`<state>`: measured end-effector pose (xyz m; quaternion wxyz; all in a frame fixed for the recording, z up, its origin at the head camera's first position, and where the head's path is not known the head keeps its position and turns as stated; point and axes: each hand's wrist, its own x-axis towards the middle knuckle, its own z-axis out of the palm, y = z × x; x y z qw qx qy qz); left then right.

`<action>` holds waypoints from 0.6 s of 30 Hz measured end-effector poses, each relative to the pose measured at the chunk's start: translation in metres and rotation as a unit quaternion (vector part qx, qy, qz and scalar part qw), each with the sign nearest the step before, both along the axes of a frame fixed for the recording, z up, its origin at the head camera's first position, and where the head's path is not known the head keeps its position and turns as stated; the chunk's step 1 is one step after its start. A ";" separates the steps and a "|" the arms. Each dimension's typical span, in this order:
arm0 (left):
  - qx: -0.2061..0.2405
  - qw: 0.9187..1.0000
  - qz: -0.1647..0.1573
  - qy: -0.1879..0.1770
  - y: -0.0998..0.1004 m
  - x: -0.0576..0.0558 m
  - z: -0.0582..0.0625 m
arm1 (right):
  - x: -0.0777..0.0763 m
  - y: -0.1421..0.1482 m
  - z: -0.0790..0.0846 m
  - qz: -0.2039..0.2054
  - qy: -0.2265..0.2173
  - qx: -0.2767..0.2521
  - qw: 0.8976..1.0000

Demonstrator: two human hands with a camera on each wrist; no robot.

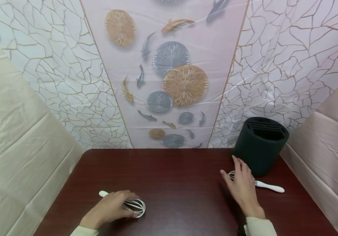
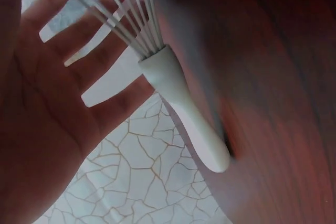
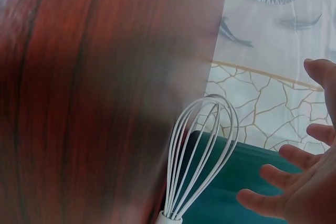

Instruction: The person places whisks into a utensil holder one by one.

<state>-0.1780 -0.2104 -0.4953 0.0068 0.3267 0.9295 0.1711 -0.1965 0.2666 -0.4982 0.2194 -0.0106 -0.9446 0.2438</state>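
On the left half of the table lies a white-handled wire whisk (image 1: pixel 139 209). My left hand (image 1: pixel 111 207) is over its middle, and the wire loops stick out past the fingers and thumb. In the left wrist view the fingers are spread and fairly straight behind the whisk (image 2: pixel 176 95), not wrapped round its handle. A second whisk (image 1: pixel 270 187) with a white handle lies at the right, in front of the green knife block. My right hand (image 1: pixel 242 186) is above this whisk, hiding its middle. Seen from the right wrist, the fingers are spread apart, away from the wire loops (image 3: pixel 210 145).
The dark green knife block (image 1: pixel 255 150), with slots in its top, stands at the table's back right corner. The dark red wooden table (image 1: pixel 180 183) ends at a patterned cloth backdrop (image 1: pixel 183 85). Pale cloth walls flank it left and right.
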 end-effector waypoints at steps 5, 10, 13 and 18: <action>0.018 0.995 0.094 -0.009 0.001 -0.015 0.002 | 0.000 0.003 0.000 -0.003 0.020 0.006 1.000; 0.039 0.982 0.186 -0.010 0.007 -0.034 0.000 | -0.003 0.006 0.001 -0.001 0.034 0.009 0.999; 0.051 0.975 0.217 0.000 0.010 -0.044 -0.001 | -0.006 0.010 0.006 -0.009 0.046 0.009 0.999; 0.080 0.963 0.256 0.001 0.013 -0.052 -0.001 | -0.010 0.018 0.020 -0.045 0.066 -0.007 0.997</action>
